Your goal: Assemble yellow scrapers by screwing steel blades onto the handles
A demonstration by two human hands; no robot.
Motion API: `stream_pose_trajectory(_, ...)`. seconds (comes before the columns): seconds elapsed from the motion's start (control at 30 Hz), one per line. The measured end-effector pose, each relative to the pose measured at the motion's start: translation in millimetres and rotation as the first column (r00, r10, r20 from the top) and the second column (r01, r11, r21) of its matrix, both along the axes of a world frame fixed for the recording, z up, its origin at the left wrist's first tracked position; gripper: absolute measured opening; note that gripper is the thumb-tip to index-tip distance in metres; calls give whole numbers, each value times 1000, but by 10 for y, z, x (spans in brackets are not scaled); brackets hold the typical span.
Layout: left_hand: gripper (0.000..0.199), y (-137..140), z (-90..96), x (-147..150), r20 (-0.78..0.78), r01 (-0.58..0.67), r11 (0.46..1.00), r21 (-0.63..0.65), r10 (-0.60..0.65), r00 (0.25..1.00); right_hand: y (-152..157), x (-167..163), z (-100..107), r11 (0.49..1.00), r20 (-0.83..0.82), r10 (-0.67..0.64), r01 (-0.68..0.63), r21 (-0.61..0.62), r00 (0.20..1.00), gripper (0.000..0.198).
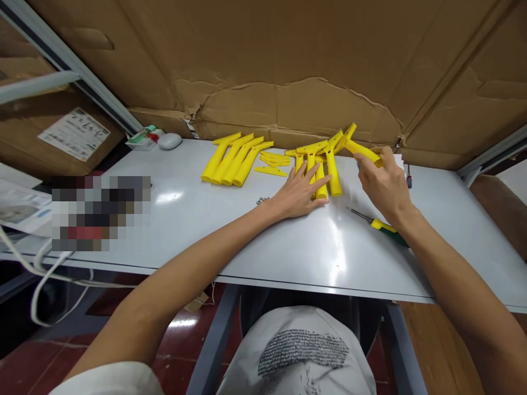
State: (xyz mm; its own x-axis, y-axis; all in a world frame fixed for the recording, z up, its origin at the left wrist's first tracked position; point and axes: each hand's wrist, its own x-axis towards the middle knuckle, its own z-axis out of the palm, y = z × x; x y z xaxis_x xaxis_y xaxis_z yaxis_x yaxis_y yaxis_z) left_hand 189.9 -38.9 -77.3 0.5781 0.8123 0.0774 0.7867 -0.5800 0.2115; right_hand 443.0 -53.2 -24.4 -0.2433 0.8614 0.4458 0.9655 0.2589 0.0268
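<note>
My right hand [385,178] is closed around the tube end of a yellow plastic handle [360,148], held tilted above the table. Fingers spread, my left hand [300,192] lies over a group of similar yellow T-shaped handles [334,170] and touches them. Below my right wrist lies a screwdriver [381,225] with a yellow and green grip, partly hidden by that arm. Left of the group are several thin yellow strips [270,171] and a row of bent yellow tubes [236,159]. Small metal screws [262,201] lie by my left wrist.
A cardboard wall [263,66] stands along the back of the white table [272,247]. A white computer mouse [169,141] sits at the back left. White cables [37,274] hang over the left front edge. Another small screwdriver [409,176] lies at the back right.
</note>
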Motion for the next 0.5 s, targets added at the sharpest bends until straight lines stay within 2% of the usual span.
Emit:
stream_pose_trajectory(0.13,78,-8,16,8,-17,7,1000,10,-7,1000,-63,161,88,996,-87,-16,23,81,996,55)
stream_pose_trajectory(0.27,77,10,3,32,-31,29,999,16,-29,999,-141,375,187,969,-331,-14,95,230,943,54)
stream_pose_trajectory(0.33,78,32,-21,42,-24,34,999,9,-33,999,-164,430,166,963,-495,-21,150,224,869,55)
stream_pose_trajectory(0.4,79,54,-44,43,-2,42,999,7,-42,999,-172,404,70,967,-655,14,156,201,756,53)
stream_pose_trajectory(0.47,82,61,-47,41,85,57,998,40,-60,995,-186,287,-83,970,-779,115,100,223,616,45)
stream_pose_trajectory(0.5,84,53,-37,46,176,65,996,57,-74,982,-204,199,-165,963,-819,183,70,262,543,41)
